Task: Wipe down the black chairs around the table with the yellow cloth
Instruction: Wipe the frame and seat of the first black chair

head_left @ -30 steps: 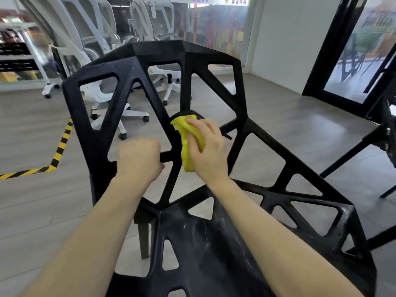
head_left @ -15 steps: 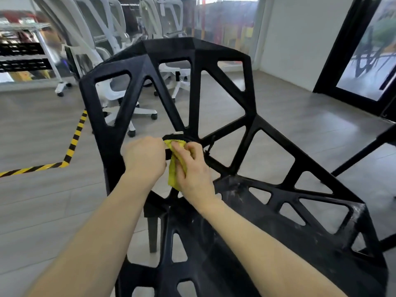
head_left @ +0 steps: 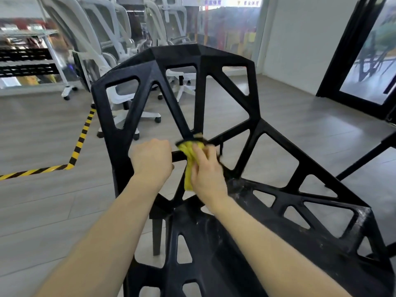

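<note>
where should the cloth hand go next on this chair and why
Probably slide the right hand and yellow cloth up a backrest strut of the black chair: it is bunched at the strut junction, while the left hand grips the crossbar to steady it.

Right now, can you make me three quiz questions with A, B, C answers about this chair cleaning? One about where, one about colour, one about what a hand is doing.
1. Where is the yellow cloth?
A. on the floor
B. against a backrest strut of the black chair
C. on a white chair

2. What colours is the floor tape?
A. yellow and black
B. red and white
C. plain blue

3. What is the left hand doing?
A. waving
B. lying flat on the seat
C. gripping a chair bar

Answers:
1 B, the right hand presses it there.
2 A, the stripes alternate.
3 C, its fingers curl round the bar.
</note>
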`<state>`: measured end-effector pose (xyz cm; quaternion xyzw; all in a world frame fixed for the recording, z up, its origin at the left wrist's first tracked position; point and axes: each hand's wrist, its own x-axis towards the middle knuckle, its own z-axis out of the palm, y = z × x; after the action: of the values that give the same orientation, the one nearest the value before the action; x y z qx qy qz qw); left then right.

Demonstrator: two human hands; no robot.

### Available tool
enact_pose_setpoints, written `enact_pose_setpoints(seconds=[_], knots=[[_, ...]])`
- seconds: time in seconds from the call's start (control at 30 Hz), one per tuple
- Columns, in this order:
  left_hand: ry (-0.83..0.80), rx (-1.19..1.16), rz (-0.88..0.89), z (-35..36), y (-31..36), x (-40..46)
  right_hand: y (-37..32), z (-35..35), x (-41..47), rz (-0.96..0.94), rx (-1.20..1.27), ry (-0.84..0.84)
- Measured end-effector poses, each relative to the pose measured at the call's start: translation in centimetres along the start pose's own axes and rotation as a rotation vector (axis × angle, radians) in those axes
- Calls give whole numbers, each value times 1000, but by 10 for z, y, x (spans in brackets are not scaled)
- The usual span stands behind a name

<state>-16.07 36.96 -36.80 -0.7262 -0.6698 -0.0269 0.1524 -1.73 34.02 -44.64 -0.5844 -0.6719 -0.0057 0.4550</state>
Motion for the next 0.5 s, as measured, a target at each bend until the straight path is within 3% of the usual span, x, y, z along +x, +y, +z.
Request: enact_pose_setpoints(seconds=[0.1, 0.23, 0.37, 0.5], knots=[[7, 6, -7, 0, 1, 1, 8, -15, -19, 177, 107, -2], [-2, 3, 2, -1, 1, 1, -19, -17, 54, 43, 42, 190], [9, 8, -19, -1, 1, 0, -8, 3, 27, -33, 27, 76], [3, 9, -27, -2, 2, 0, 64, -14, -36, -91, -157, -206]])
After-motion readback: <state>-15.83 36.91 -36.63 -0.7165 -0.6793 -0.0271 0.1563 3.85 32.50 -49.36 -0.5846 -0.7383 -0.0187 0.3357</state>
